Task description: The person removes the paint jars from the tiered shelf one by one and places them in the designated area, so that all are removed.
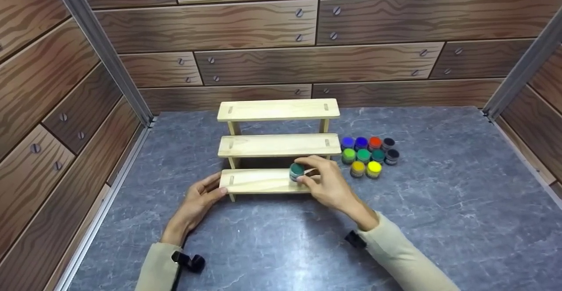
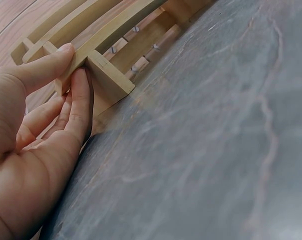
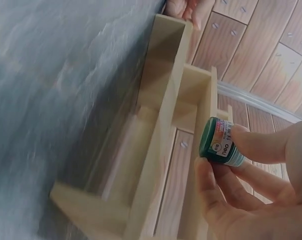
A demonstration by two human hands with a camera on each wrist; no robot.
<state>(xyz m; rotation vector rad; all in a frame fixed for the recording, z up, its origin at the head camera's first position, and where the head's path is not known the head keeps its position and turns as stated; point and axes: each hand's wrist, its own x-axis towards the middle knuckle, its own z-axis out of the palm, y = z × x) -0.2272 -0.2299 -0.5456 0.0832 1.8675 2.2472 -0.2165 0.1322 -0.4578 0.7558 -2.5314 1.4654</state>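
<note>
A three-step wooden shelf [image 1: 259, 181] stands on the grey marbled surface. My left hand [image 1: 197, 201] grips the left end of its lowest step, thumb on top and fingers beneath, as the left wrist view shows. Between the thumb and fingers of my right hand [image 1: 327, 183] is a small paint jar [image 3: 222, 141] with a dark green lid and a printed label. In the head view the jar appears over the right half of the lowest step; whether it touches the wood I cannot tell.
Right of the shelf stand several more paint jars [image 1: 363, 155] in close rows, with blue, red, black, green and yellow tops. Wood-patterned panels [image 1: 259, 25] wall off the back and sides, with metal posts [image 1: 105, 45] at the corners.
</note>
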